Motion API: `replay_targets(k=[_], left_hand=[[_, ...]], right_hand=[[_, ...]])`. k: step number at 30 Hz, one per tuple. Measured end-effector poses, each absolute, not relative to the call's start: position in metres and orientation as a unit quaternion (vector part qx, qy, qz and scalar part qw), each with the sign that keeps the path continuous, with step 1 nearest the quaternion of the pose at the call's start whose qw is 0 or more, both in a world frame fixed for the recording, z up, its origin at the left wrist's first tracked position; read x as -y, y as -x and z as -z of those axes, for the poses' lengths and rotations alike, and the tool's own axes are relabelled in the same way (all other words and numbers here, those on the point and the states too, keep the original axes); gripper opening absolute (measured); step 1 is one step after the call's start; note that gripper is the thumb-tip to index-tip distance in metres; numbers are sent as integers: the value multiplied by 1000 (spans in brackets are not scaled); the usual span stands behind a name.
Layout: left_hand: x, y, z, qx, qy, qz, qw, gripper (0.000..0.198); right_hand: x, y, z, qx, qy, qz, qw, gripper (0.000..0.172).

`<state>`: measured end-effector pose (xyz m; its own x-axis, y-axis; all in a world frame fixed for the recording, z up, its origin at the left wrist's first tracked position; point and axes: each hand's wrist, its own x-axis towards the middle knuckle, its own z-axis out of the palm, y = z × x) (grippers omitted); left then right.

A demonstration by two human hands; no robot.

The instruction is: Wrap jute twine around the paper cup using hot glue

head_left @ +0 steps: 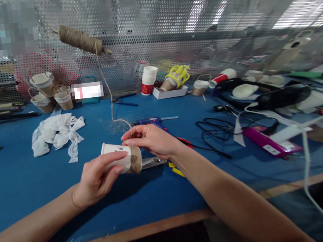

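Note:
A white paper cup (110,149) lies on its side in the air, gripped around its body by my left hand (99,176). Brown twine (136,159) is wound in a band around the cup's right end. My right hand (149,140) pinches the loose twine at the top of that band. From there the strand climbs to a twine spool (79,40) on a rod before the mesh. Scissors (154,161) with yellow on the handles lie below my right hand, partly hidden by the wrist. Behind that hand rests a blue glue gun (149,120).
White lace cloth (53,133) lies at left. Several twine-covered cups (44,103) stand behind it. Pliers (125,101), stacked paper cups (148,79) and a white box (171,92) are farther back. Black cables (212,130) and a purple packet (269,141) lie at right.

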<state>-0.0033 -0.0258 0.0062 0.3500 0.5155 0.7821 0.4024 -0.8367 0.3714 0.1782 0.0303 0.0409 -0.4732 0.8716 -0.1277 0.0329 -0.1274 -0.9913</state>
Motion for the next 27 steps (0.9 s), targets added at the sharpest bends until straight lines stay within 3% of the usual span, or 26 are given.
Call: replay_targets(k=[5, 10, 13, 15, 20, 27], left_hand=[[26, 3, -2, -307, -794, -514, 105, 26], [22, 2, -3, -355, -749, -545, 128, 25], [16, 1, -5, -410, -716, -546, 145, 22], [11, 1, -4, -445, -688, -547, 174, 21], [3, 1, 0, -457, -659, -540, 255, 29], [5, 1, -1, -460, -694, -493, 253, 27]], right_hand=[[-32, -176, -37, 588, 413, -624, 306, 9], [-36, -178, -37, 667, 516, -419, 337, 13], [-33, -182, -43, 677, 513, -356, 390, 19], [-28, -182, -47, 702, 479, -346, 399, 26], [-15, -173, -47, 744, 420, -389, 344, 17], [-14, -166, -39, 726, 452, -371, 362, 15]])
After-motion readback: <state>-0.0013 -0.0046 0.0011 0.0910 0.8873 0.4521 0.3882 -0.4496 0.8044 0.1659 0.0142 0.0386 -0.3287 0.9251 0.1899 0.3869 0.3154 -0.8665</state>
